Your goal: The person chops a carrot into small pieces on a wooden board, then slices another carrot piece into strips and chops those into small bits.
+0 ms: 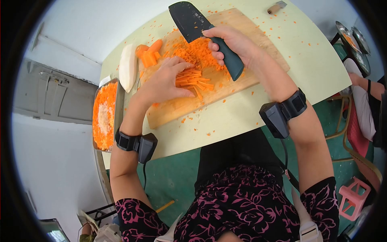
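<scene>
Our right hand holds the knife above the cutting board, where our left hand, spread wide against the carrot strips, could be nicked by a careless downstroke, its tucked-in fingertips being hard to make out.

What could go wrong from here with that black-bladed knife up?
The left hand touches the thin orange carrot strips, so it might get cut if the right hand brought the black-bladed, green-handled knife down close. The rectangular metal tray sits at the edge of the pale-green table and might get knocked off.
</scene>
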Action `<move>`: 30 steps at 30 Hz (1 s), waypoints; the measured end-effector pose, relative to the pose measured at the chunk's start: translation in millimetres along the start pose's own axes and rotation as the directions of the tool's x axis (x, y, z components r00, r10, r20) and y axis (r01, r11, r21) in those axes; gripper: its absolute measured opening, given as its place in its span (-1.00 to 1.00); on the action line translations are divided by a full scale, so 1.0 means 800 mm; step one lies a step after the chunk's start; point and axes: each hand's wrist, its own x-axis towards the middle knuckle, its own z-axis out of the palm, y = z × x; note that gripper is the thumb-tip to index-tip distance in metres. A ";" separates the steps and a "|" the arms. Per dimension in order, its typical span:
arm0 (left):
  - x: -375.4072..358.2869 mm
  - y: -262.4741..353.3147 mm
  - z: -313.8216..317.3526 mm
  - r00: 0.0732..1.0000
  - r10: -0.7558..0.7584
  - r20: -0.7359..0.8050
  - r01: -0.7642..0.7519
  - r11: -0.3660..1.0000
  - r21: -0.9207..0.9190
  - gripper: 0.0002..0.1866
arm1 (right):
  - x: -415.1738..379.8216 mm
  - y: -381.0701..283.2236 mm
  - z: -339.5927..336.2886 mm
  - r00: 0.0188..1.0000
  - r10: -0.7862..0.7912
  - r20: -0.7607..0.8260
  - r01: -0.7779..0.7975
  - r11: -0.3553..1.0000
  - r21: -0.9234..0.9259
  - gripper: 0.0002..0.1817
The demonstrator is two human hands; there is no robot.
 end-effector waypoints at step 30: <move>-0.019 0.010 0.057 0.841 -0.224 -0.493 0.321 0.939 0.121 -0.78 | -0.004 0.000 0.003 1.000 -0.013 0.001 0.013 0.999 -0.031 -0.78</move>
